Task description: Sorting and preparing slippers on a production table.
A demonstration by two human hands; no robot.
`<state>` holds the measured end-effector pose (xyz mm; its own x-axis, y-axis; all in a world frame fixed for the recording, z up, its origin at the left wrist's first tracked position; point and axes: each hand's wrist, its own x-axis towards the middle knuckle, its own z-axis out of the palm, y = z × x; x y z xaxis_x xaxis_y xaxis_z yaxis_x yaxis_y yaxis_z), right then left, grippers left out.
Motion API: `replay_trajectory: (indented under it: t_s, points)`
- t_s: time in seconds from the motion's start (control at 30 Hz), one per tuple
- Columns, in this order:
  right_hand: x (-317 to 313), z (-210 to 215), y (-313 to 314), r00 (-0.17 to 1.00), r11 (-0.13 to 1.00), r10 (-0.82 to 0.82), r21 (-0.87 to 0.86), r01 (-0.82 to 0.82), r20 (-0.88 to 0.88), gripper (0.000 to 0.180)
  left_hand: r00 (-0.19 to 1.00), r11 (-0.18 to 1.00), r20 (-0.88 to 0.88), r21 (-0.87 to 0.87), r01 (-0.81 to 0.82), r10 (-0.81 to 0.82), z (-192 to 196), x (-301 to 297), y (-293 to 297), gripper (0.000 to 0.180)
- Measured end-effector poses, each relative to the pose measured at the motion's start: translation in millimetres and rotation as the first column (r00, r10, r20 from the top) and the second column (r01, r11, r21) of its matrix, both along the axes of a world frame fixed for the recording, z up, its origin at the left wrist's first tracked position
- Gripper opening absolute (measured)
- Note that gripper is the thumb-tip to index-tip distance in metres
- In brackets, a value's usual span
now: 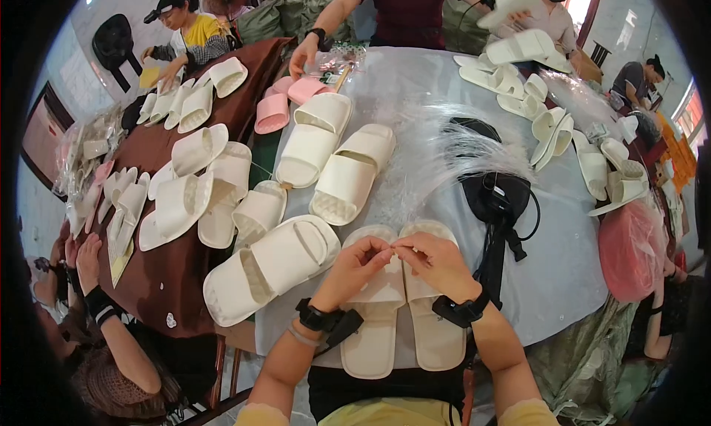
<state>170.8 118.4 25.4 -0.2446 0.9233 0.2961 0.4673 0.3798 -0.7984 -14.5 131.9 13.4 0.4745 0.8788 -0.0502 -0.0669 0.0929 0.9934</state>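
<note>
A pair of off-white slide slippers lies side by side at the table's near edge, one a left slipper and the other a right slipper. Over their straps my left hand and my right hand meet, thumbs and forefingers pinched together at the gap between the pair. Whatever is between my fingertips is too small to make out. Just left of my left hand rests a larger cream slipper. Beyond my hands spreads a loose bundle of thin clear plastic strands.
More cream slippers stand farther left, with pink slippers behind. A black strapped device lies on the grey tablecloth. White slippers line the right side beside a pink plastic-wrapped bundle. Co-workers sit or stand around the tables.
</note>
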Motion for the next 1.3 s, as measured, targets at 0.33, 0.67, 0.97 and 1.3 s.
replay_trajectory:
  t_s: [0.33,0.67,0.97,1.3]
  points:
    - [1,4,1,0.978,0.963,-0.038,-0.269,-0.02,-0.207,0.022,0.998,0.996,0.005,-0.061,-0.066,0.066,-3,-1,1,0.012]
    - [-1,-1,-4,0.998,0.993,-0.005,-0.121,-0.002,-0.059,0.017,0.996,0.991,0.019,-0.111,-0.081,0.083,-2,-1,-3,0.011]
    - [0,11,-2,0.974,0.986,-0.043,-0.165,0.006,-0.223,0.013,0.996,0.995,0.037,-0.058,-0.076,0.078,-3,1,0,0.012]
    - [0,0,0,0.979,0.996,0.038,-0.069,-0.052,-0.2,0.011,0.998,0.998,-0.002,-0.022,-0.059,0.059,-1,1,-1,0.011]
